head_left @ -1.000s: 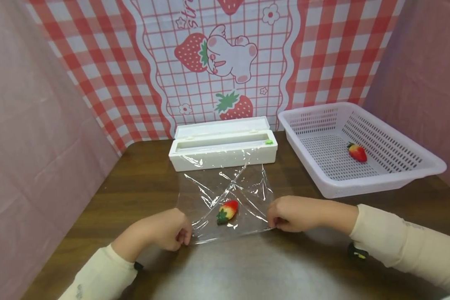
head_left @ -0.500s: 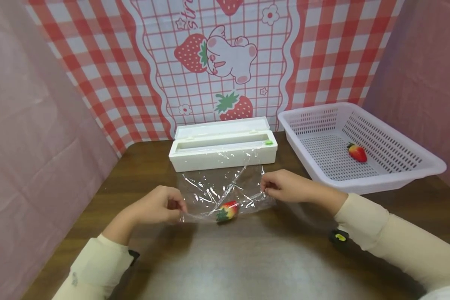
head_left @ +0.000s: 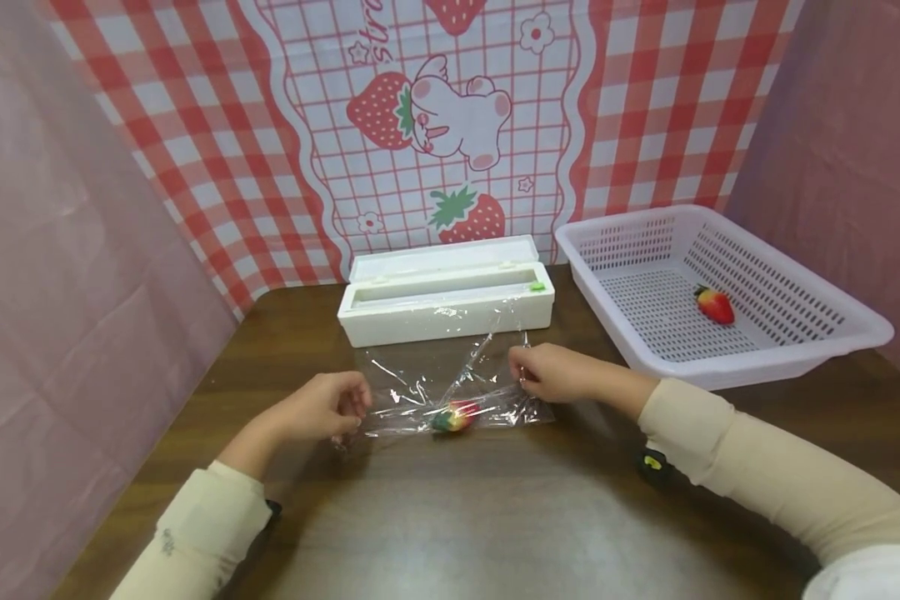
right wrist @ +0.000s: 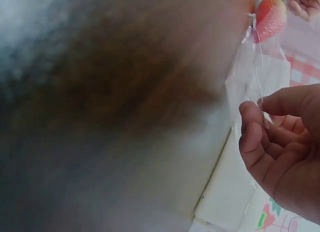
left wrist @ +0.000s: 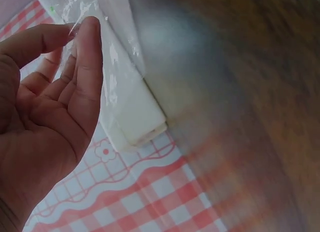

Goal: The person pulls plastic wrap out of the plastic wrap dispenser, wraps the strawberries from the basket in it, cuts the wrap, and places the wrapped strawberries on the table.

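Note:
A sheet of clear plastic wrap (head_left: 412,367) reaches from the white wrap box (head_left: 450,321) toward the person. Its near edge is folded up over a red-and-yellow strawberry (head_left: 457,416) with green leaves, which shows through the film. At the sheet's left side the left hand (head_left: 328,406) pinches the film between thumb and forefinger, as the left wrist view shows of the same hand (left wrist: 60,92). The right hand (head_left: 551,372) pinches the other side of the film, right of the strawberry; in the right wrist view its thumb and forefinger (right wrist: 252,109) meet on the gathered edge.
A white slotted basket (head_left: 675,367) stands at the back right with another strawberry (head_left: 715,306) in it. The wrap box has its lid (head_left: 450,257) raised and a green slider (head_left: 537,287) at its right end. A checked cloth (head_left: 232,150) hangs behind the brown table (head_left: 420,517).
Both hands have lifted the film's near edge off the table and carried it away from the person, folding it over the strawberry. The right hand has also shifted slightly left.

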`<state>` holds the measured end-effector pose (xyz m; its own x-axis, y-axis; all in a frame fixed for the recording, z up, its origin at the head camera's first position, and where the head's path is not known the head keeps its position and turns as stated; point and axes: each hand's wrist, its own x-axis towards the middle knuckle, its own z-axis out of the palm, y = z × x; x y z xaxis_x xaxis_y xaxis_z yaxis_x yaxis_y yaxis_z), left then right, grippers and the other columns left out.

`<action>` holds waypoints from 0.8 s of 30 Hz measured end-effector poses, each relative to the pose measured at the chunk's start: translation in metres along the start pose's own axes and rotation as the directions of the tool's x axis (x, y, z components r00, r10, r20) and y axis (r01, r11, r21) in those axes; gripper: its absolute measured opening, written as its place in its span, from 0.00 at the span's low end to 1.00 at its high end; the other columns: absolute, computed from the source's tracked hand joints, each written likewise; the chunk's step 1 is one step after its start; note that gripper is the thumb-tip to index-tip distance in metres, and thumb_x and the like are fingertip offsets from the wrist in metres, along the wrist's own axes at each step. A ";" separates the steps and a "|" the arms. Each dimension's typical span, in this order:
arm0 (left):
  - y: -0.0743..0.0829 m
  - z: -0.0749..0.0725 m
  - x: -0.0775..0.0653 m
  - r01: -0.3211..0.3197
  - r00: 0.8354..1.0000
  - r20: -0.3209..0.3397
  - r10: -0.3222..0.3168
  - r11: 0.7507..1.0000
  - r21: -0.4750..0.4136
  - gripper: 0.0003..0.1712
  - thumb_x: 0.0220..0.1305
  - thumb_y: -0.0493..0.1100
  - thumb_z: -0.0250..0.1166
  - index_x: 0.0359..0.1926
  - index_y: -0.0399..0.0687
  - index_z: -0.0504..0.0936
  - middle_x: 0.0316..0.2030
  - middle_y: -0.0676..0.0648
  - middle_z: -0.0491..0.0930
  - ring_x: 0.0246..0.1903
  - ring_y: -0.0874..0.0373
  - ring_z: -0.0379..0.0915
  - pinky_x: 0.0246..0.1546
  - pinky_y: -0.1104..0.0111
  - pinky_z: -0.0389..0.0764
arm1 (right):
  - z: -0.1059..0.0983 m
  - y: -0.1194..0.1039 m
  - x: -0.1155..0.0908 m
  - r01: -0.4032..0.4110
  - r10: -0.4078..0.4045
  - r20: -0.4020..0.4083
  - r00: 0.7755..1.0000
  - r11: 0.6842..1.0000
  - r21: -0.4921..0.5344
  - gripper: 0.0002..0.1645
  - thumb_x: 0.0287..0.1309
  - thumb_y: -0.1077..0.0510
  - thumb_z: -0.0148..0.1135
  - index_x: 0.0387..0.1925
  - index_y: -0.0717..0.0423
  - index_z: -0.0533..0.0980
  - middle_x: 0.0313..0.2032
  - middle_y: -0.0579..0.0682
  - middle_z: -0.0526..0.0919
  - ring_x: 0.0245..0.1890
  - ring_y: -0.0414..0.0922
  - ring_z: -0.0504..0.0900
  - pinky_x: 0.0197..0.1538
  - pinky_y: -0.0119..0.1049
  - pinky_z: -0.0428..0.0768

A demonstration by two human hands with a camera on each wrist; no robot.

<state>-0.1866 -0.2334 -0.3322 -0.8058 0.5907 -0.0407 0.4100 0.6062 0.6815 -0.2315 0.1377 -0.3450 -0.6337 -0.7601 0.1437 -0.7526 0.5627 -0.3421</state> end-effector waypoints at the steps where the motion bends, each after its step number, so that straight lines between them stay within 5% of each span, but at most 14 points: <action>1: -0.001 0.001 0.001 0.003 1.000 0.006 -0.003 1.000 0.008 0.11 0.52 0.23 0.61 0.35 0.38 0.76 0.25 0.45 0.76 0.19 0.56 0.76 0.18 0.65 0.81 | 0.001 0.000 0.000 0.012 -0.012 0.007 1.000 1.000 -0.011 0.12 0.49 0.72 0.59 0.29 0.54 0.69 0.20 0.42 0.69 0.23 0.38 0.69 0.28 0.32 0.72; 7: -0.005 0.004 0.008 -0.038 0.999 0.039 0.033 0.989 0.141 0.12 0.48 0.23 0.61 0.27 0.44 0.78 0.19 0.53 0.75 0.17 0.63 0.71 0.17 0.71 0.77 | 0.009 0.001 0.000 0.134 -0.132 0.024 0.991 0.985 -0.110 0.14 0.43 0.74 0.59 0.22 0.53 0.69 0.21 0.42 0.69 0.24 0.39 0.70 0.28 0.31 0.72; 13: -0.008 0.006 0.016 -0.152 0.988 0.086 0.130 0.926 0.346 0.12 0.44 0.26 0.64 0.20 0.48 0.80 0.20 0.57 0.77 0.23 0.68 0.68 0.26 0.74 0.75 | 0.012 -0.001 -0.003 0.127 -0.122 0.038 0.992 0.974 -0.185 0.13 0.43 0.73 0.61 0.20 0.52 0.72 0.23 0.44 0.71 0.24 0.40 0.71 0.28 0.32 0.73; 21: -0.010 0.002 0.012 -0.098 0.991 0.117 0.059 0.929 0.358 0.11 0.48 0.27 0.68 0.22 0.47 0.83 0.20 0.58 0.77 0.22 0.69 0.67 0.26 0.74 0.75 | 0.007 0.002 -0.011 0.123 -0.117 0.047 0.992 0.975 -0.183 0.13 0.40 0.74 0.64 0.20 0.54 0.74 0.22 0.44 0.75 0.24 0.41 0.74 0.30 0.33 0.76; 24: -0.005 -0.001 0.008 -0.064 0.994 0.112 0.018 0.904 0.423 0.11 0.45 0.27 0.69 0.21 0.48 0.84 0.20 0.58 0.78 0.22 0.68 0.68 0.26 0.73 0.75 | 0.002 -0.003 -0.014 0.090 -0.075 0.068 0.995 0.963 -0.255 0.13 0.40 0.73 0.65 0.20 0.53 0.74 0.22 0.44 0.75 0.25 0.43 0.75 0.30 0.35 0.77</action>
<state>-0.1960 -0.2322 -0.3348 -0.7456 0.6572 -0.1103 0.6025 0.7355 0.3099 -0.2202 0.1463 -0.3479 -0.5622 -0.8202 0.1058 -0.8270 0.5565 -0.0801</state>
